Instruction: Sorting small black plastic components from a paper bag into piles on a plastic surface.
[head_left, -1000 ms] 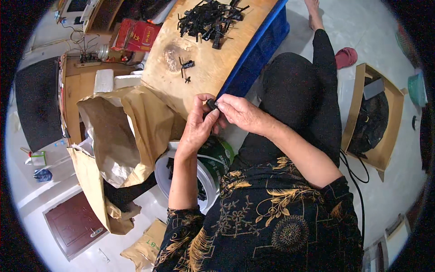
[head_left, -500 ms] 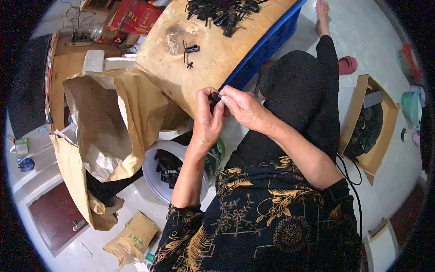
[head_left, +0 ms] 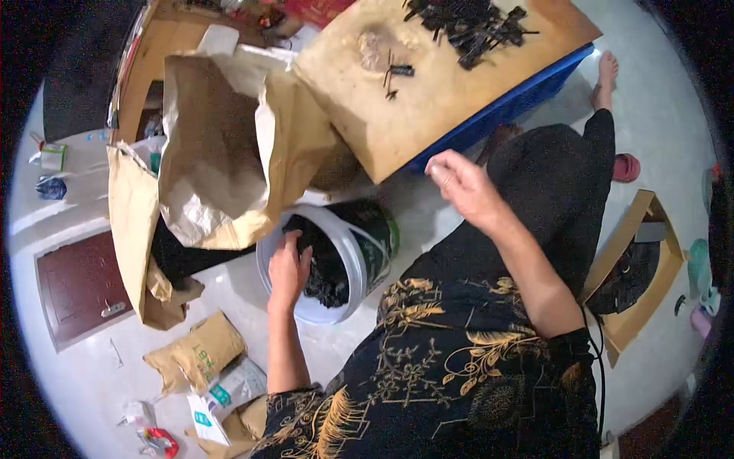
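My left hand [head_left: 288, 269] is at the mouth of a white bucket [head_left: 353, 264], its thumb and fingers apart and nothing visible in them. Small black plastic pieces [head_left: 327, 277] fill the bucket's inside below the fingers. My right hand [head_left: 468, 191] hovers just off the near edge of a wooden board [head_left: 382, 126], fingers curled together; whatever they may hold is hidden. At the board's far side lies a heap of black plastic parts [head_left: 478, 30]. One loose black part [head_left: 401, 70] and thin scraps [head_left: 392, 95] lie nearer, apart from the heap.
A large open brown paper sack [head_left: 294, 153] stands left of the board, beside the bucket. Under the board is a blue crate [head_left: 520, 96]. Brown paper packages [head_left: 200, 352] lie on the floor at lower left. To the right sits a cardboard box [head_left: 665, 256] with black contents.
My hands were together on a small black piece by the board's edge. They have separated: the left has gone down to the bucket, the right has moved right. The view has shifted.
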Demonstrator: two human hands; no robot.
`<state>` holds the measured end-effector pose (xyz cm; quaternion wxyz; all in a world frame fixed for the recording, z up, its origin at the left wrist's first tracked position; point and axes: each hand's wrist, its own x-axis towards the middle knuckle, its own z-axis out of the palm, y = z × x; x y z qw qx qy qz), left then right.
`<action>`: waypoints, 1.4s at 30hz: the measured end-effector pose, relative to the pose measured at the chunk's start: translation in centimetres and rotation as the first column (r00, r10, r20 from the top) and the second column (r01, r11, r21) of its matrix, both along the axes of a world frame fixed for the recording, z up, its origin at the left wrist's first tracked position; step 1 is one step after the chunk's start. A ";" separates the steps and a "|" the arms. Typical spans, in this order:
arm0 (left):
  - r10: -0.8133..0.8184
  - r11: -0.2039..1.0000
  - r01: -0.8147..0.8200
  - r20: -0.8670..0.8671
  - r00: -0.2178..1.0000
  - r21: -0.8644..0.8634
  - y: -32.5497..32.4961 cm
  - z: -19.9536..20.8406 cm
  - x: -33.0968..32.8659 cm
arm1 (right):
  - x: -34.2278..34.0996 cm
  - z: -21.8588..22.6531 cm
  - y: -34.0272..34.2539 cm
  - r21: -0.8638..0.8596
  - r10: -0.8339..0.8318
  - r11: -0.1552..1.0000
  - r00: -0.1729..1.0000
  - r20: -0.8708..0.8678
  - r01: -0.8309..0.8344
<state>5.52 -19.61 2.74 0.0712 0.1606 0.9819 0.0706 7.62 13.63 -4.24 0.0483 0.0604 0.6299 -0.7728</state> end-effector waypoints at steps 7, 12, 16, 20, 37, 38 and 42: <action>-0.221 0.920 0.244 -0.107 0.969 0.308 14.9 -1.2 -8.5 | 0.8 -0.3 0.7 -0.025 -0.070 0.997 0.997 -0.020 0.069; -0.249 0.918 0.268 -0.101 0.963 0.291 22.7 -5.1 -17.6 | 0.7 -0.1 1.3 -0.007 -0.107 0.994 0.993 -0.045 0.107; -0.338 0.925 0.328 0.020 0.941 0.195 23.6 -7.8 -22.6 | 0.1 0.2 1.2 -0.020 -0.128 0.992 0.990 -0.051 0.127; -0.425 0.896 0.420 0.005 0.905 0.144 24.1 -8.6 -24.0 | -0.1 0.4 1.3 0.032 -0.144 0.989 0.988 -0.055 0.146; -0.523 0.766 0.245 0.354 0.775 0.595 24.2 1.0 -6.5 | 0.7 1.2 2.4 -0.332 -0.270 0.905 0.962 0.040 0.267; -0.528 0.764 0.253 0.350 0.773 0.594 24.1 1.0 -6.1 | 0.9 1.3 2.6 -0.358 -0.226 0.909 0.974 0.013 0.216; -0.557 0.735 0.226 0.379 0.738 0.640 24.2 1.1 -5.1 | 1.5 1.1 2.9 -0.375 -0.208 0.907 0.978 -0.010 0.189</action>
